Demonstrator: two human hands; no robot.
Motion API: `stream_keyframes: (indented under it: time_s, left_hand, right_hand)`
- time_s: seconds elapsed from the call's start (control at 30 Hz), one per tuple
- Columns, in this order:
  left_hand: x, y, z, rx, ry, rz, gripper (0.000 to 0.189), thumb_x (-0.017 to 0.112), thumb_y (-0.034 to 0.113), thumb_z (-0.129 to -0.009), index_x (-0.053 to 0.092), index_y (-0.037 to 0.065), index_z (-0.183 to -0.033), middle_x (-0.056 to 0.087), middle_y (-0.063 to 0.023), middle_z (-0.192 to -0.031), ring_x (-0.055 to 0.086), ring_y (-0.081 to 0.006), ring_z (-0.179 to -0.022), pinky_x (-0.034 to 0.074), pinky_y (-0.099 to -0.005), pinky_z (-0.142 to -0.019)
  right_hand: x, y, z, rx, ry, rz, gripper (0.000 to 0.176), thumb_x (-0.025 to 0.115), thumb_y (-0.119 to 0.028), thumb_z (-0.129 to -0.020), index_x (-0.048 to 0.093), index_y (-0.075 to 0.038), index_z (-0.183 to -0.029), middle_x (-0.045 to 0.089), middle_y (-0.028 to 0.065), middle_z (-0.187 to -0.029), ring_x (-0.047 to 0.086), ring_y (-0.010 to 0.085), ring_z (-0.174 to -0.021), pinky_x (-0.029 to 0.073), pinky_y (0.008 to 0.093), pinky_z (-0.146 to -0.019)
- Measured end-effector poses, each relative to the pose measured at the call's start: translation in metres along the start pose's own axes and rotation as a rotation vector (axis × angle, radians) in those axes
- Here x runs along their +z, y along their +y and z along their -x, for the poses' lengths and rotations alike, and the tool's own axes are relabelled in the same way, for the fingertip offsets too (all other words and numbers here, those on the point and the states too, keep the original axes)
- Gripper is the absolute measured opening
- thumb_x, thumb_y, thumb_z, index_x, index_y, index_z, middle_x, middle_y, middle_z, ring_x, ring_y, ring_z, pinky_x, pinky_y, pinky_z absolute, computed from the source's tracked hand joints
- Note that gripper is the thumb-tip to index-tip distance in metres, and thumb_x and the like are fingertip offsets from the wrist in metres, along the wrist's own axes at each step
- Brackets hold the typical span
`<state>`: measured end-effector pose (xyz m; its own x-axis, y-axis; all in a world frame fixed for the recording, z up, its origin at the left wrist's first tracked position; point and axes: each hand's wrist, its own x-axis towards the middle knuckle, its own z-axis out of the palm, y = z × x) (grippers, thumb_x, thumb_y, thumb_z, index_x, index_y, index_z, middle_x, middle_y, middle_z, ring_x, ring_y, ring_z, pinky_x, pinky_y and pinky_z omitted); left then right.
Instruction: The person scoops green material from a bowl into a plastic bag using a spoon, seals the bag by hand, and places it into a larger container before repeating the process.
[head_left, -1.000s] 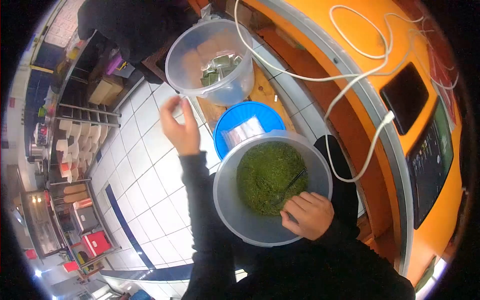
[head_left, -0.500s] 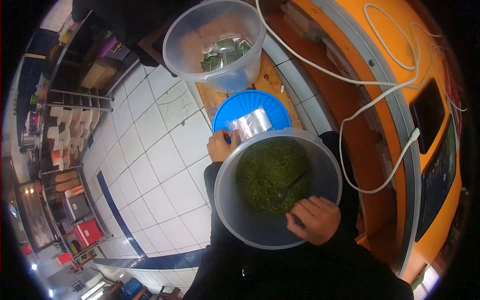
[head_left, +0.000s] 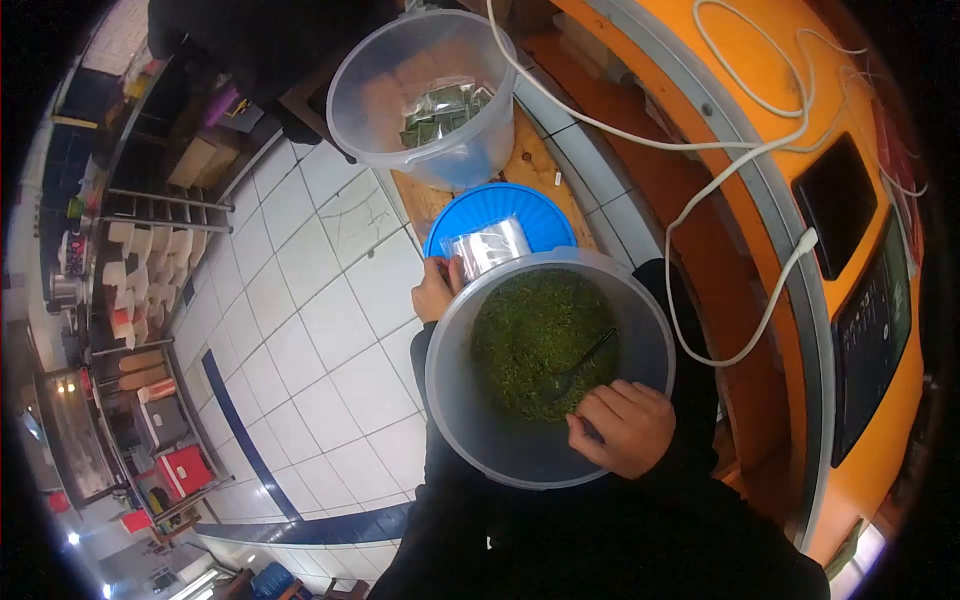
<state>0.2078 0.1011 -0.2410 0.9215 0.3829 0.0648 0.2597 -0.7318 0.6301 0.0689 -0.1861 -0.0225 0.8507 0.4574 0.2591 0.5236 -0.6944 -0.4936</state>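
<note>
On my lap a translucent plastic tub [head_left: 455, 420] holds a mass of chopped green leaves [head_left: 530, 330]. A black spoon [head_left: 590, 355] lies in the leaves, its handle pointing up and right. Beyond the tub, a stack of clear plastic bags [head_left: 490, 248] rests on a blue lid [head_left: 540, 205]. My left hand [head_left: 435, 290] pinches the near left edge of the bags with thumb and fingertips. Over the tub's near right side, my right hand [head_left: 625, 430] is loosely curled, apart from the spoon, with nothing visible in it.
A second translucent tub [head_left: 350, 125] with several filled green packets [head_left: 440, 115] stands on a wooden bench [head_left: 405, 200]. To the right, an orange counter [head_left: 745, 75] carries a white cable [head_left: 690, 205], a black phone [head_left: 835, 200] and a tablet [head_left: 870, 340]. Shelves line the left.
The bags have shifted slightly left along with my left hand. My right hand stays curled in about the same place over the tub. The whole view has shifted a little.
</note>
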Motion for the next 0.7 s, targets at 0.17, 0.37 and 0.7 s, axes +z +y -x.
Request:
stream_keyframes:
  time_s: [0.17,0.37,0.7]
  left_hand:
    - [0.005,-0.004,-0.006,0.357,0.331,-0.085,0.024,0.067,0.033,-0.103,0.066,0.011,-0.093,0.068,-0.0144,-0.072,0.066,-0.0389,-0.067,0.050,-0.0507,-0.063]
    - [0.002,-0.003,-0.004,0.238,0.162,-0.159,0.021,0.065,0.028,-0.104,0.066,0.011,-0.093,0.071,-0.0133,-0.074,0.068,-0.0340,-0.066,0.044,-0.0471,-0.069]
    - [-0.012,0.005,-0.001,0.245,0.012,-0.278,0.013,0.066,0.027,-0.098,0.071,0.015,-0.096,0.075,-0.0065,-0.082,0.069,-0.0286,-0.078,0.041,-0.0470,-0.085]
  right_hand:
    - [0.000,0.001,0.000,-0.018,0.021,-0.010,0.019,0.083,-0.020,-0.079,0.066,-0.010,-0.080,0.060,0.0024,-0.070,0.061,0.0154,-0.065,0.049,0.0283,-0.055]
    - [0.000,0.000,0.001,0.003,0.009,-0.007,0.019,0.083,-0.020,-0.080,0.067,-0.010,-0.080,0.061,0.0024,-0.071,0.062,0.0151,-0.065,0.051,0.0281,-0.056]
    - [0.000,-0.001,-0.001,-0.003,0.015,-0.004,0.018,0.082,-0.019,-0.081,0.067,-0.010,-0.080,0.063,0.0022,-0.072,0.062,0.0155,-0.067,0.051,0.0287,-0.058]
